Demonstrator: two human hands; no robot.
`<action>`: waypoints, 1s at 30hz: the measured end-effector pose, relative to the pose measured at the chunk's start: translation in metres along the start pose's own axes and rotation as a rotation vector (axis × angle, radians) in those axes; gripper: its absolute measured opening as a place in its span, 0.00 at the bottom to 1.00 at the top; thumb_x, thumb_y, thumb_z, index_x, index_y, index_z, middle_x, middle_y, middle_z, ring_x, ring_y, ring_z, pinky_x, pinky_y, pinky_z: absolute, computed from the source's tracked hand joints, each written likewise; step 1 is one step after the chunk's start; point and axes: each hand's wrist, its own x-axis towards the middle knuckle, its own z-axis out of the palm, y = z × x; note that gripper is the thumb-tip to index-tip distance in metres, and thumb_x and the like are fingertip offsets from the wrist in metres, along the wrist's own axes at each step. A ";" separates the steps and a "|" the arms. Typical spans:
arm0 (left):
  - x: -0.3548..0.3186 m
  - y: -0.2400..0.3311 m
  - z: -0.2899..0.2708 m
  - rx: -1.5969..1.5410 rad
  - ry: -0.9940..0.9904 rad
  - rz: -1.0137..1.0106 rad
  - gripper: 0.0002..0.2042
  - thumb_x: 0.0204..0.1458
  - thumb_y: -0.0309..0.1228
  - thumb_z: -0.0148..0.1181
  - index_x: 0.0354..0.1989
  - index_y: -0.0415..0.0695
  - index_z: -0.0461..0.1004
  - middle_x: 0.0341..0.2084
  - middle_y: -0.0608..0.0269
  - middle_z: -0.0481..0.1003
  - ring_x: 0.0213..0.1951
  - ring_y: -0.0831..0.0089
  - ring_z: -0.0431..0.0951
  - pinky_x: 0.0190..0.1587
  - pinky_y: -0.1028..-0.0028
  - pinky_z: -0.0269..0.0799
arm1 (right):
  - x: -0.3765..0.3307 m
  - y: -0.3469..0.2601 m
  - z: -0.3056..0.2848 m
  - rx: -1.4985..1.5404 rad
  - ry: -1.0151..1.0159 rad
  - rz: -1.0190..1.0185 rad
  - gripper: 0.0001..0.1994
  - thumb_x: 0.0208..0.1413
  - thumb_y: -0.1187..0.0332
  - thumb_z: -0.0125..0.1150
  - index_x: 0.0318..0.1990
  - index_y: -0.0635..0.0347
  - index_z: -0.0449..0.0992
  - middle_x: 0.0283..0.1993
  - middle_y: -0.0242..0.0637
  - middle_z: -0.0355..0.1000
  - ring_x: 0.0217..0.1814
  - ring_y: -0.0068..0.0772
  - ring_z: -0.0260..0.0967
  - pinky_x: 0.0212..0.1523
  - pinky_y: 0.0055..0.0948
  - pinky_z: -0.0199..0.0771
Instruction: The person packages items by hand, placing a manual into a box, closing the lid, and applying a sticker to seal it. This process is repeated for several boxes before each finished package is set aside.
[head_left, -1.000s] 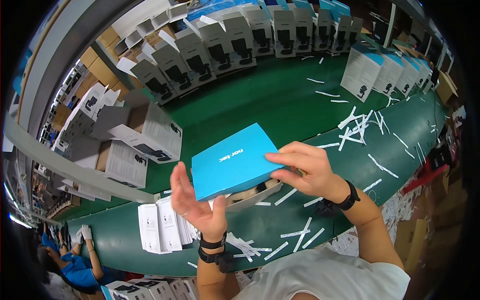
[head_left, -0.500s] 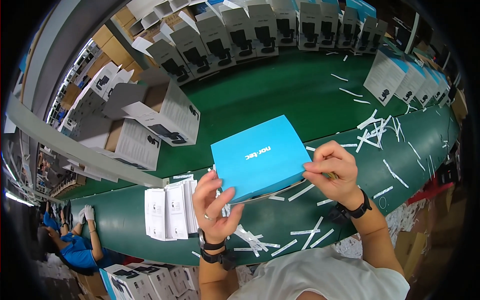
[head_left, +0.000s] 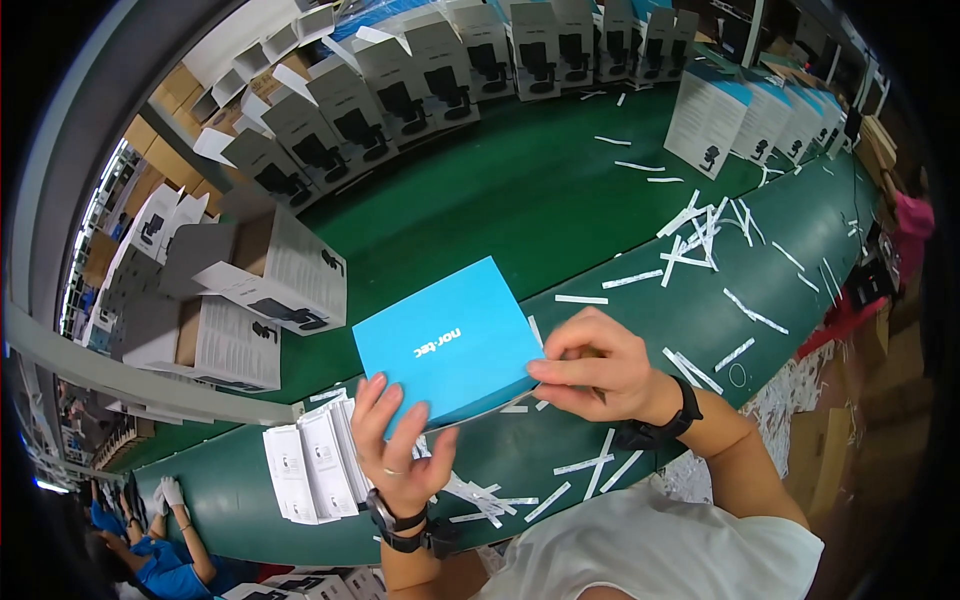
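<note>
A box with a bright blue top [head_left: 465, 320] sits tilted in front of me over the green work table, its white lettering upside down to me. My left hand [head_left: 405, 450] grips its near left corner, fingertips on the blue top and thumb along the near side. At the right near corner, the thumb and fingers of my right hand [head_left: 600, 365] pinch the box edge. The underside of the box and the fingertips behind that edge are hidden. A stack of white printed leaflets [head_left: 322, 460] lies just left of my left hand.
Thin white strips [head_left: 700, 235] litter the table [head_left: 420, 205]. Open cartons [head_left: 300, 275] stand at the left by a grey metal post [head_left: 180, 385]. Rows of boxes [head_left: 440, 75] line the back, with blue-topped boxes [head_left: 705, 125] at the right. A co-worker's gloved hands [head_left: 170, 495] rest far left.
The view has turned, so the surroundings sit further left and the right side shows more. Both hands still hold the blue-topped box, at nearly the same places.
</note>
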 end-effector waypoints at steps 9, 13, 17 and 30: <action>0.018 0.058 0.003 0.473 -0.306 -0.029 0.18 0.59 0.31 0.57 0.57 0.39 0.74 0.59 0.49 0.71 0.61 0.50 0.70 0.64 0.52 0.58 | -0.004 -0.007 0.020 -0.159 -0.022 -0.003 0.20 0.41 0.68 0.77 0.45 0.56 0.82 0.52 0.34 0.78 0.24 0.25 0.62 0.25 0.19 0.63; 0.020 0.047 0.008 0.397 -0.212 -0.017 0.15 0.57 0.29 0.60 0.52 0.39 0.77 0.51 0.51 0.77 0.55 0.54 0.76 0.58 0.59 0.65 | -0.007 -0.003 0.026 -0.175 0.031 -0.036 0.19 0.42 0.70 0.76 0.45 0.55 0.82 0.49 0.32 0.80 0.21 0.25 0.61 0.25 0.20 0.63; 0.021 0.037 0.011 0.314 -0.127 0.021 0.16 0.51 0.27 0.67 0.48 0.39 0.78 0.49 0.53 0.79 0.52 0.55 0.78 0.52 0.61 0.70 | -0.003 0.004 0.023 -0.020 -0.056 0.041 0.16 0.44 0.74 0.73 0.44 0.57 0.82 0.50 0.37 0.79 0.26 0.28 0.68 0.28 0.23 0.68; 0.027 0.020 -0.002 0.198 -0.156 0.004 0.22 0.40 0.27 0.75 0.47 0.42 0.78 0.47 0.54 0.80 0.50 0.55 0.79 0.52 0.57 0.71 | -0.005 0.016 0.016 0.493 -0.088 0.324 0.13 0.56 0.75 0.60 0.48 0.64 0.79 0.55 0.46 0.74 0.51 0.36 0.74 0.46 0.30 0.75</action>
